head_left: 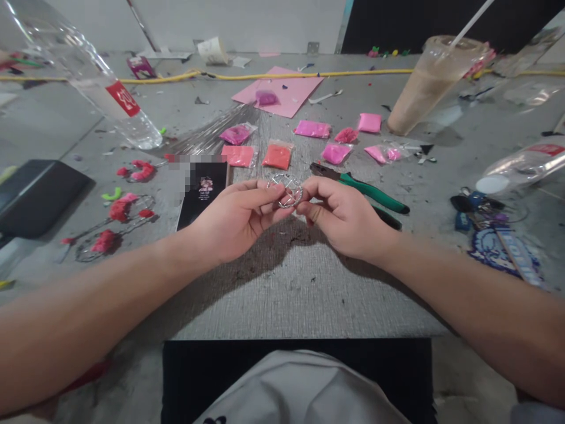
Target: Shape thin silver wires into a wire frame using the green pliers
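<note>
Between my two hands is a small round frame of twisted silver wire [289, 191], with strands crossing inside its ring. My left hand [242, 215] pinches its left side between thumb and fingers. On the opposite edge, my right hand [342, 215] grips the wire with thumb and forefinger. Just beyond my right hand lie green-handled pliers [375, 194], partly hidden by it. A phone with a lit screen [200, 191] lies by my left hand. Several small packets of pink and orange clay [277, 155] are spread beyond the wire frame.
A tilted-looking water bottle [101, 94] stands at left, near a bundle of thin wires [207, 129]. Red-decorated wire pieces [119, 209] lie left. At right are an iced drink cup [419, 88], a lying bottle [521, 168] and keys with a charm [503, 247]. A yellow cable [273, 76] crosses behind.
</note>
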### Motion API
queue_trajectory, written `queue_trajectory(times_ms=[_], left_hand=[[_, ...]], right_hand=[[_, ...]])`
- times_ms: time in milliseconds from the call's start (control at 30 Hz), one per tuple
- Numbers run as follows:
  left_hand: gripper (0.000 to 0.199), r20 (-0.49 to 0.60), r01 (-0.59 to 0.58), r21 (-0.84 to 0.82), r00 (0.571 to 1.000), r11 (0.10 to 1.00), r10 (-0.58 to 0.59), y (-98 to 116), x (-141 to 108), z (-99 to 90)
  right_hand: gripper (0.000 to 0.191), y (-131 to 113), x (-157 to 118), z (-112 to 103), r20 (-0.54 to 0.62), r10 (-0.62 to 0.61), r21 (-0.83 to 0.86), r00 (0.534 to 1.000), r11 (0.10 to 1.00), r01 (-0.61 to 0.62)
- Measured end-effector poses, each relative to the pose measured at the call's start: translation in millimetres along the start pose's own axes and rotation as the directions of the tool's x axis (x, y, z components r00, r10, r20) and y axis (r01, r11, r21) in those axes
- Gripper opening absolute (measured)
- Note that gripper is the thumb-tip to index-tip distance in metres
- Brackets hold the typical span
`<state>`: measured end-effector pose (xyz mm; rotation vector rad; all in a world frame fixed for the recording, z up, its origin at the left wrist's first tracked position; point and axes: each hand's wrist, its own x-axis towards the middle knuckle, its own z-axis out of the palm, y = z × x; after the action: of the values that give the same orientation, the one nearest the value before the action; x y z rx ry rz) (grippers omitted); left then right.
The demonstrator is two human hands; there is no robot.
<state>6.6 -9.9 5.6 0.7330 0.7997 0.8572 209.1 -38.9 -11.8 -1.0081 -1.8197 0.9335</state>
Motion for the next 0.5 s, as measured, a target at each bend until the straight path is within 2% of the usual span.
queue_trajectory(times_ms=[100,267,400,500], left_hand=[[0.028,0.005,0.006,-0.005,1.0,1.0,-0.006,0.5,2.6,-2.2],[0.023,0.004,0.005,-0.009,1.0,1.0,-0.005,2.1,6.5,-5.4],[0.019,0.023,-0.019,0.032,1.0,0.999,0.018,-1.0,6.6,-6.6],[0.015,-0.068,-0.08,0.13,0.994,0.988,0.09,-5.6,6.4,-7.8]], right_hand=[[0.029,3.5,-0.3,-1.3,-0.022,-0.028,-0.015,0.999,1.0,0.028],[0.037,6.5,-0.7,-4.7,-0.087,0.017,0.073,0.996,0.997,-0.01],[0.024,4.3,0.4,-3.0,-0.067,0.043,0.091,0.997,0.995,-0.036],[0.015,1.3,2.6,-0.4,-0.066,0.151,0.188,0.986,0.973,-0.136]])
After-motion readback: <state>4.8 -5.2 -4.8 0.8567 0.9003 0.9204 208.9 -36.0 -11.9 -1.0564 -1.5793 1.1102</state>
